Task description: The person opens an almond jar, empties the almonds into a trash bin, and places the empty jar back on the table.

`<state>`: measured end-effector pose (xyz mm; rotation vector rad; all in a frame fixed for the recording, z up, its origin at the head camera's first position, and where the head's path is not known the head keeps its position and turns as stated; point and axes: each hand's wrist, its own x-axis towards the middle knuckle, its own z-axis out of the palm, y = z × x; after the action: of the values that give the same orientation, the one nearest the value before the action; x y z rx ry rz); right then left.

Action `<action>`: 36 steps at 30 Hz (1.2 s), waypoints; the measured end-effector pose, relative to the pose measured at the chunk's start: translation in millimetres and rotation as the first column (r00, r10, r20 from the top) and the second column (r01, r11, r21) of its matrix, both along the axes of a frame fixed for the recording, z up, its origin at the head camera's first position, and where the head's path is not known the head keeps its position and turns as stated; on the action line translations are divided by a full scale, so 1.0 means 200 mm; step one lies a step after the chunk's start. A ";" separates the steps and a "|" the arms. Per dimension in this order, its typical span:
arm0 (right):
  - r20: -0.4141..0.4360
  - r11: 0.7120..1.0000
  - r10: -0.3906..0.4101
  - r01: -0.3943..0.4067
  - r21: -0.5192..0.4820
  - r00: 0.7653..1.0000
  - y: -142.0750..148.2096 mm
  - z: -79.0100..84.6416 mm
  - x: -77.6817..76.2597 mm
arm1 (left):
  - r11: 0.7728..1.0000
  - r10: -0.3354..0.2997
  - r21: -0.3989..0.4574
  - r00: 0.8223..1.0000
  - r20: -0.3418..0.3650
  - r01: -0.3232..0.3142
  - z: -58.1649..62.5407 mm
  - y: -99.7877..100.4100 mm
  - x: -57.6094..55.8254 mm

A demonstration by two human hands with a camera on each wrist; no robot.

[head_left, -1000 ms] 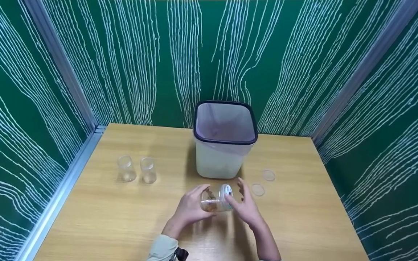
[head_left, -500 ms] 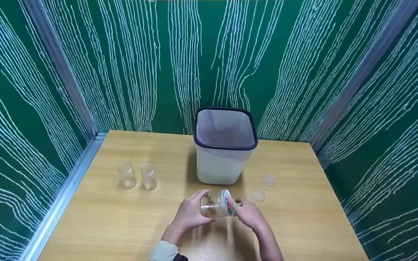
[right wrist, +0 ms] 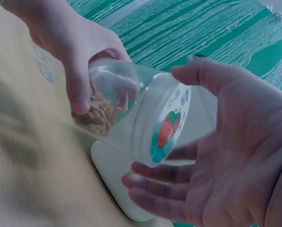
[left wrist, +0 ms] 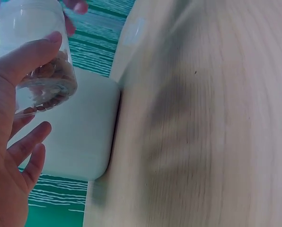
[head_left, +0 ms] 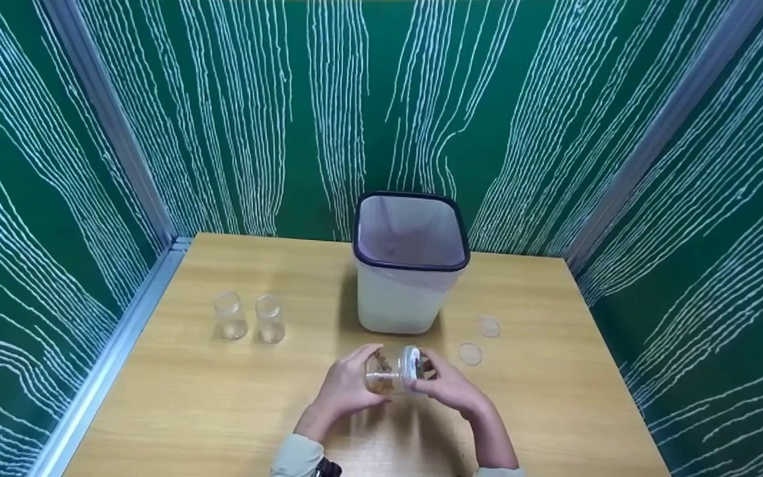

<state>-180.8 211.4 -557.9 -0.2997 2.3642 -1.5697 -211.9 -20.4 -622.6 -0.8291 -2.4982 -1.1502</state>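
A clear plastic jar (head_left: 383, 373) lies tilted on its side above the table, with a heap of small brown pieces (right wrist: 97, 115) inside, near its base. My left hand (head_left: 345, 385) grips the jar's lower body, thumb on one side and fingers on the other. At the opposite end is the lid (right wrist: 168, 128), which carries a red strawberry-like picture on a teal patch. My right hand (head_left: 454, 385) holds the lid at its rim, thumb on one edge and fingers around the far side. In the left wrist view the jar's base (left wrist: 51, 97) faces the camera.
A white bin (head_left: 400, 301) with a dark rim stands just beyond the jar. Two clear cups (head_left: 231, 318) stand at the left of the wooden table (head_left: 222, 411). Two thin clear discs (head_left: 469, 354) lie to the right. Green walls with white lines enclose the table.
My right hand has closed in on the lid from a spread pose and shifted its fingers around it. The left hand keeps its grip on the jar.
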 end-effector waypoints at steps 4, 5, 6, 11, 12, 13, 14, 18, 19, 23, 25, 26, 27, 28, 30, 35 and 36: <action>-0.093 0.997 0.071 -0.072 -0.016 0.993 0.01 0.05 0.01 | 1.000 -0.005 0.006 0.999 0.034 0.005 0.00 0.01 -0.01; -0.112 0.997 0.078 -0.080 -0.016 0.991 0.01 0.04 0.00 | 1.000 -0.005 0.009 0.999 0.039 0.004 0.00 0.01 -0.01; -0.130 0.996 0.088 -0.091 -0.012 0.988 0.00 0.04 0.00 | 1.000 -0.005 0.014 0.999 0.038 0.005 0.00 0.01 -0.01; -0.250 0.991 0.131 -0.120 0.058 0.959 -0.01 -0.02 0.00 | 0.999 -0.009 0.035 1.000 0.023 0.008 -0.03 -0.01 0.00; -0.270 0.990 0.140 -0.127 0.066 0.952 -0.01 -0.02 0.00 | 0.999 -0.010 0.038 1.000 0.019 0.009 -0.03 -0.01 0.01; -0.287 0.990 0.139 -0.123 0.073 0.948 -0.01 -0.02 0.01 | 0.999 -0.011 0.041 1.000 0.019 0.010 -0.03 -0.01 0.01; -0.290 0.991 0.128 -0.111 0.073 0.948 -0.01 -0.02 0.01 | 0.999 -0.011 0.042 1.000 0.015 0.011 -0.03 -0.01 0.01; -0.252 0.999 0.003 0.005 0.032 0.968 -0.02 -0.03 0.03 | 0.999 -0.002 0.035 1.000 0.009 0.002 -0.04 -0.02 0.02; -0.230 0.998 -0.047 0.056 0.031 0.972 -0.02 -0.03 0.03 | 0.999 0.000 0.039 1.000 0.007 0.000 -0.04 -0.02 0.02; -0.149 0.974 -0.190 0.205 0.097 0.970 -0.05 -0.03 0.03 | 0.999 0.009 0.045 1.000 -0.002 -0.009 -0.04 -0.02 0.02; -0.124 0.955 -0.225 0.243 0.167 0.967 -0.06 -0.03 0.03 | 0.999 0.011 0.048 1.000 -0.011 -0.010 -0.04 -0.02 0.02; -0.122 0.945 -0.234 0.255 0.207 0.965 -0.07 -0.03 0.03 | 0.999 0.012 0.048 1.000 -0.014 -0.011 -0.04 -0.02 0.02; -0.120 0.933 -0.238 0.261 0.246 0.964 -0.07 -0.03 0.03 | 0.999 0.011 0.050 1.000 -0.016 -0.011 -0.04 -0.02 0.02; -0.123 0.923 -0.237 0.263 0.279 0.964 -0.07 -0.03 0.03 | 0.999 0.012 0.049 1.000 -0.016 -0.012 -0.04 -0.02 0.02; -0.102 0.911 -0.234 0.255 0.325 0.967 -0.08 -0.02 0.02 | 0.999 0.015 0.049 1.000 -0.010 -0.014 -0.05 -0.02 0.02; -0.020 0.948 -0.153 0.152 0.281 0.988 -0.08 -0.03 0.01 | 0.999 0.014 0.039 1.000 0.014 -0.014 -0.04 -0.02 0.03; -0.009 0.959 -0.131 0.129 0.253 0.991 -0.08 -0.03 0.01 | 0.999 0.016 0.033 1.000 0.019 -0.017 -0.04 -0.03 0.03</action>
<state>-178.2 195.9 -563.1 -0.0842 2.5884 -1.2959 -206.2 -25.6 -630.7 -0.7909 -2.4894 -1.1955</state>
